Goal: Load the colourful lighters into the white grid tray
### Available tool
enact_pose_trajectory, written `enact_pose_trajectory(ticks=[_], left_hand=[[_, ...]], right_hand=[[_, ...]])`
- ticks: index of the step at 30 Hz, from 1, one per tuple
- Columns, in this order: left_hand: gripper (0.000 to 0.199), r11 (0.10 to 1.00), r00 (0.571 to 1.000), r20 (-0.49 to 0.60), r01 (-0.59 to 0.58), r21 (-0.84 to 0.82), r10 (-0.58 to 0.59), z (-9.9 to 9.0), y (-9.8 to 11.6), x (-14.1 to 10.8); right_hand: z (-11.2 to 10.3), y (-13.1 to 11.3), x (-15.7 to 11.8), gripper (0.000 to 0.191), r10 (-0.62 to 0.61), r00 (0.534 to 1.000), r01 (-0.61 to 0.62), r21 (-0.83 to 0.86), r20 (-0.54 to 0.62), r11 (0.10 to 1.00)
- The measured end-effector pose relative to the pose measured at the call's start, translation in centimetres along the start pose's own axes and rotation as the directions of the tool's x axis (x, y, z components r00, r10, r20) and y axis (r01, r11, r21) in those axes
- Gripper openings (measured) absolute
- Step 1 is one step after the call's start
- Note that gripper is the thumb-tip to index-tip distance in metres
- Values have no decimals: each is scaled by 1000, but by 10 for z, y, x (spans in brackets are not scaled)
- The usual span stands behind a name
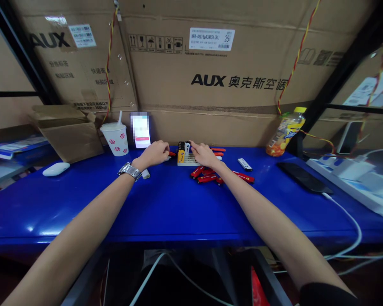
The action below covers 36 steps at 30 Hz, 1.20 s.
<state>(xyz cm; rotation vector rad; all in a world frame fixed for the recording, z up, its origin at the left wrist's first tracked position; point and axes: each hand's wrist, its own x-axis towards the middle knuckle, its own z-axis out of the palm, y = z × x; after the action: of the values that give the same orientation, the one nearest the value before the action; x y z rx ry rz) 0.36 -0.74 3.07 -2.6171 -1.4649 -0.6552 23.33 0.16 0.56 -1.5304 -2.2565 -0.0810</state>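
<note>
While yellow and black sticks (181, 154) already stand in the white rack (188, 161) and red sticks (207, 175) lie loose just in front of it, the curled left hand (152, 154) rests beside it and the right hand (204, 154) touches the standing sticks, any pinch unclear.

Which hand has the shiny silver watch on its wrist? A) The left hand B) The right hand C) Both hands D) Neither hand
A. The shiny silver metal-link wristwatch is around the wrist just behind the left hand, while the wrist behind the right hand is bare.
</note>
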Motion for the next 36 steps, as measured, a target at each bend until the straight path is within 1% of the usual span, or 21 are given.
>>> enact_pose_trajectory(ticks=[2,4,6,8,10,12,14,17,20,24,27,29,30,33,36], left_hand=[[16,999,998,66,7,40,-9,0,-4,-2],[18,999,993,121,10,48,-16,1,-7,-4],[19,999,988,153,-4,50,-4,5,-9,-5],[22,998,987,159,-37,52,28,8,-10,-6],[26,995,985,163,-67,71,55,11,-11,-5],[28,990,982,185,-66,123,42,12,-13,-5],[29,983,981,192,-44,179,9,13,-13,-5],[26,985,993,119,-17,171,-3,13,-13,-4],[23,996,998,30,47,78,-49,12,-11,-4],[24,986,987,-28,158,-50,-160,7,-1,-3],[23,972,977,-74,187,-141,-198,2,7,-3],[24,968,971,-122,186,-169,-207,0,12,-2],[27,969,967,-150,178,-173,-205,-2,13,-1],[34,972,955,-214,171,-160,-203,-4,18,-1],[42,970,944,-247,184,-157,-219,-6,21,-1]], right_hand=[[-6,-2,-3,49,34,999,-35,-65,-18,997],[-15,-2,-7,46,65,997,-68,-110,-35,992],[-24,3,-11,40,97,995,-100,-129,-34,987],[-32,15,-15,35,114,993,-114,-124,-6,986],[-36,32,-19,33,110,993,-104,-110,43,988],[-37,51,-22,34,87,991,-79,-85,100,993],[-36,65,-24,35,35,991,-33,-14,128,999],[-31,76,-24,35,-9,989,4,34,149,999],[-27,75,-21,29,-10,980,14,-19,199,1000],[-25,70,-19,24,99,970,-62,-164,224,984],[-27,67,-22,22,218,960,-185,-185,176,965],[-30,67,-23,21,273,955,-261,-115,114,959],[-31,67,-24,20,272,959,-269,-47,83,962],[-32,66,-22,17,192,981,-188,202,1,961],[-30,61,-19,15,160,985,-124,374,-66,919]])
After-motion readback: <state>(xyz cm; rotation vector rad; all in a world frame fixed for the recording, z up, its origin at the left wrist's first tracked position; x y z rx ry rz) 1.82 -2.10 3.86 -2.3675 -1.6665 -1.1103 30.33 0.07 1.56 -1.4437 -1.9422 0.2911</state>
